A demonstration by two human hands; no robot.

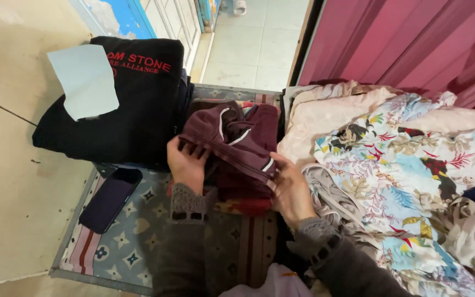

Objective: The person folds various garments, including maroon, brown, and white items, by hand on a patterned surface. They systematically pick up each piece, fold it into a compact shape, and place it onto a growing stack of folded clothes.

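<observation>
Soft, even daylight comes in from twelve o'clock off the pale floor tiles (257, 47). Shadows are faint, there is no glare, focus is sharp, and the edges bow slightly.

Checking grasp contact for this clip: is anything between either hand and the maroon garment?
Nothing visible is. The left hand grips the maroon garment at its left edge, and the right hand holds its lower right edge, both touching the cloth directly. The phone and black sweater lie off to the left, apart.
</observation>
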